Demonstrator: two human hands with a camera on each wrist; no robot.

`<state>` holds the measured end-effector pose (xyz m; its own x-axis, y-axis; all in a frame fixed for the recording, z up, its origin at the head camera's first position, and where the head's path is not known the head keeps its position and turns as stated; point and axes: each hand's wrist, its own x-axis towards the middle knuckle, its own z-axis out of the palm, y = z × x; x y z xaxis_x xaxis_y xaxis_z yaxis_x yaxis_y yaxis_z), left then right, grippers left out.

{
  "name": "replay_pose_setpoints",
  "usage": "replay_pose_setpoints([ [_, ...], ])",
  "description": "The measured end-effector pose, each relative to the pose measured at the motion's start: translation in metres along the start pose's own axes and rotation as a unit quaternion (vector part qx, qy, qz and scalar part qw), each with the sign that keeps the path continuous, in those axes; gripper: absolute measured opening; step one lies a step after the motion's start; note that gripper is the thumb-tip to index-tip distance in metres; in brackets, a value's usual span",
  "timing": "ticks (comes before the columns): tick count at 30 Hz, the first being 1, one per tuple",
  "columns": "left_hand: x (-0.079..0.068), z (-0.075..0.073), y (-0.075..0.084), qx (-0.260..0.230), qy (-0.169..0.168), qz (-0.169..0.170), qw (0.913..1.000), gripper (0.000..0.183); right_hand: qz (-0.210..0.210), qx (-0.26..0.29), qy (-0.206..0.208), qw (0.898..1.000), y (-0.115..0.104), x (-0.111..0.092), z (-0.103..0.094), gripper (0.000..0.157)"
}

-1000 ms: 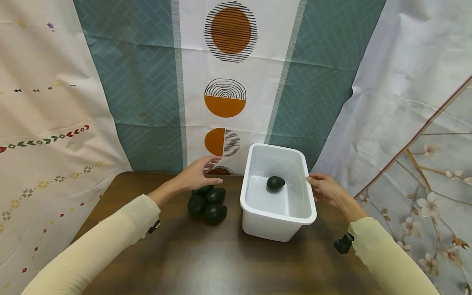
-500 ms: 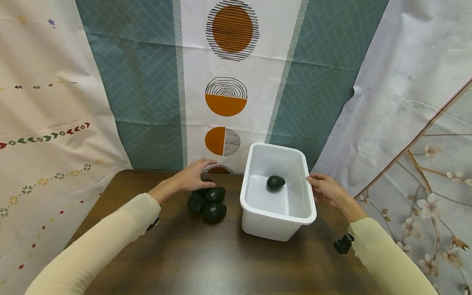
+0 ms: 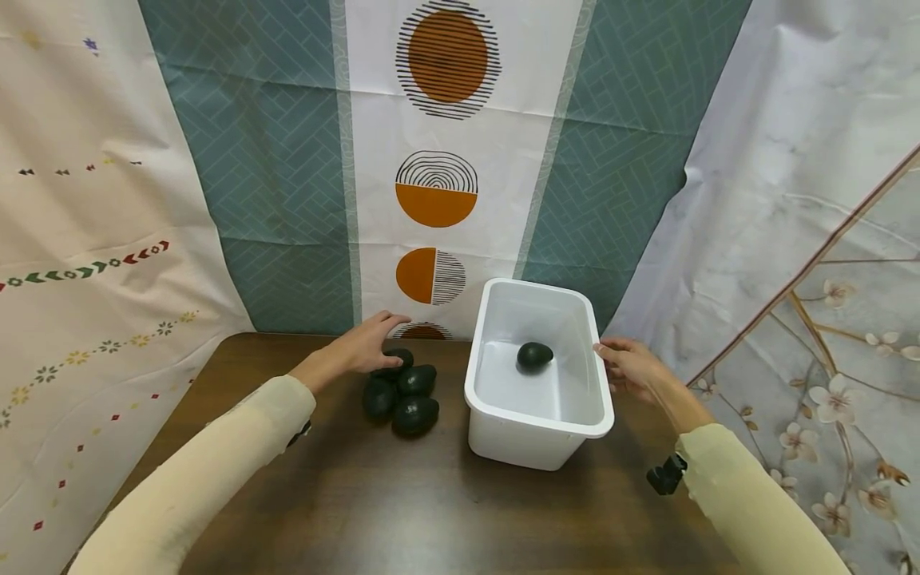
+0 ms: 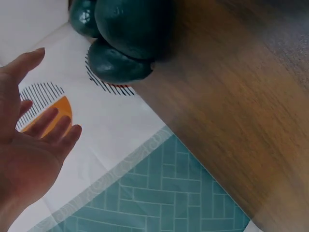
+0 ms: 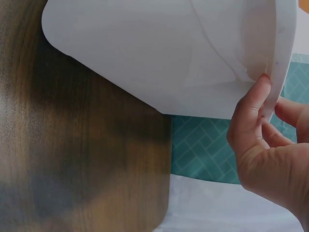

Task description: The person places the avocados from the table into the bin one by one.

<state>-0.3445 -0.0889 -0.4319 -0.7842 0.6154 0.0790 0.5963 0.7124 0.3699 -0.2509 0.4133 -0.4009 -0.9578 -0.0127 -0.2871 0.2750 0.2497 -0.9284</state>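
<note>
My left hand (image 3: 359, 347) hovers at the back of several dark green avocados (image 3: 415, 416) clustered on the table. Its thumb and fingers are spread apart, close to the rearmost avocado (image 3: 399, 359). In the left wrist view that hand (image 4: 34, 145) shows an empty palm, with avocados (image 4: 130, 29) in front of it. On the other side, my right hand (image 3: 636, 369) pinches the right rim of a white plastic bin (image 3: 517, 438) between thumb and fingers. The right wrist view shows the right hand (image 5: 270, 140) with the bin's rim (image 5: 282, 58) between its digits. One avocado (image 3: 535, 356) lies inside the bin.
The brown wooden table (image 3: 345, 511) carries the bin and the avocados. Behind it hangs a teal and white patterned cloth (image 3: 287, 200). More cloth (image 3: 108, 319) hangs on the left, and a floral one (image 3: 812, 359) on the right.
My left hand has moved slightly left and down, toward the rearmost avocado, which shows more now. The right hand keeps its hold on the bin's rim.
</note>
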Motion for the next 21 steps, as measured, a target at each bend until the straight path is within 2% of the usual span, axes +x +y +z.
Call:
replay_pose_setpoints([
  [7, 0.004, 0.011, -0.010, 0.018, -0.017, -0.013, 0.9996, 0.080, -0.002, 0.000, -0.001, 1.000, -0.001, -0.002, 0.001, 0.055],
  [14, 0.007, 0.026, -0.020, 0.012, -0.015, -0.027, 0.9994, 0.078, 0.009, 0.010, 0.004, 1.000, -0.003, -0.004, 0.002, 0.061],
  [21, 0.010, 0.038, -0.025, 0.018, -0.028, -0.038, 0.9987, 0.080, 0.004, 0.003, -0.002, 1.000, -0.003, -0.003, 0.001, 0.061],
])
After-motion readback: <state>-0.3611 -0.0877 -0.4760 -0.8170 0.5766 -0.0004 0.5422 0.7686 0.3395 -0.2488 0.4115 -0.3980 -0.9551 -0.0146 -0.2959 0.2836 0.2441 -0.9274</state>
